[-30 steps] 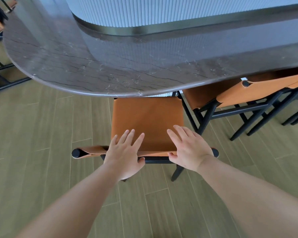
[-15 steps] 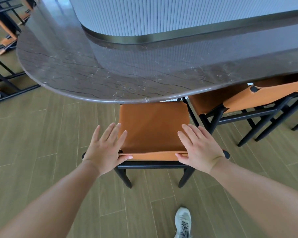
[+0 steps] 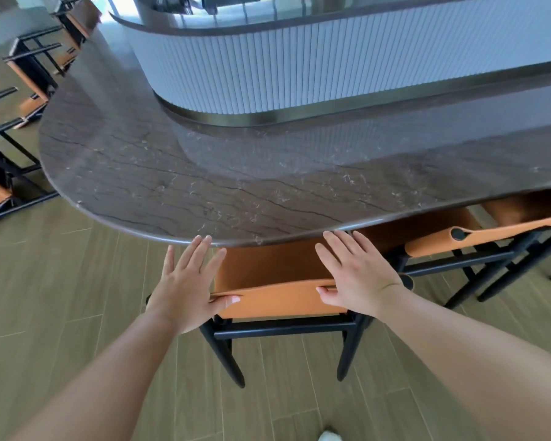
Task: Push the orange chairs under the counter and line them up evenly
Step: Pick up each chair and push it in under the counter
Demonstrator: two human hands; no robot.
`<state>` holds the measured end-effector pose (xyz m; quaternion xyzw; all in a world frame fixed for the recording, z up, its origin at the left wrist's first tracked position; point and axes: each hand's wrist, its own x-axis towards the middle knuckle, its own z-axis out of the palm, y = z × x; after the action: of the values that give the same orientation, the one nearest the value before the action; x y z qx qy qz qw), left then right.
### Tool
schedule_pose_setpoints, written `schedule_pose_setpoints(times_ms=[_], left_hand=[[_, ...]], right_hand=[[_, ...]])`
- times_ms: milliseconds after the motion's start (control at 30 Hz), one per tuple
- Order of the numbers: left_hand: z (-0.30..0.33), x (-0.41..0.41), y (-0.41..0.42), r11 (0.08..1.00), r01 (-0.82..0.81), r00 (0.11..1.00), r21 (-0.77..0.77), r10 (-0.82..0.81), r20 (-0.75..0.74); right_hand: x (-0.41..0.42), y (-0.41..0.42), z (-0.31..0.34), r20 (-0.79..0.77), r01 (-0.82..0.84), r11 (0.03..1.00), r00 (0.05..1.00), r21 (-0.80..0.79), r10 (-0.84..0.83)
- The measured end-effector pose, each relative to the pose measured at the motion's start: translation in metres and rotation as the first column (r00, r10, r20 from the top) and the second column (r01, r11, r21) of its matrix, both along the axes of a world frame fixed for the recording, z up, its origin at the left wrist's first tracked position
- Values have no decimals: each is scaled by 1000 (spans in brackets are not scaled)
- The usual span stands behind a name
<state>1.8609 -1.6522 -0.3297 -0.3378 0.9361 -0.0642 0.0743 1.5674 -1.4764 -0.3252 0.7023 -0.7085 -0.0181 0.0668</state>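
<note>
An orange leather chair (image 3: 277,281) on a black frame stands right in front of me, its seat mostly under the rounded end of the dark marble counter (image 3: 236,173). My left hand (image 3: 188,281) presses the left end of the chair's backrest with straight fingers, thumb lying along the top edge. My right hand (image 3: 357,278) presses the right end the same way. Both sets of fingertips reach the counter's rim. A second orange chair (image 3: 477,233) stands to the right, partly under the counter.
More orange chairs with black frames (image 3: 29,84) stand at the far left around the counter's curve. A white ribbed bar front (image 3: 299,65) rises behind the countertop. Wood-look floor (image 3: 61,281) spreads left and behind. A white shoe tip (image 3: 330,437) shows at the bottom edge.
The chair has slid forward, further under the counter, with both hands pushing its backrest. My hands now reach the counter's rim, and my view has tilted upward.
</note>
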Motion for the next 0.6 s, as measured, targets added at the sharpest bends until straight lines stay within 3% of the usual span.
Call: schedule_pose_setpoints(times_ms=[367,600], left_hand=[[11,-45,18,997,-60,997,-40,58,-41],[12,-57,4,999,-36,999,-38,34,-41]], right_hand=[[-57,-18,5,29,-57,998,998,-12,57],[-67,-23,13,79,47,998,996,44,-50]])
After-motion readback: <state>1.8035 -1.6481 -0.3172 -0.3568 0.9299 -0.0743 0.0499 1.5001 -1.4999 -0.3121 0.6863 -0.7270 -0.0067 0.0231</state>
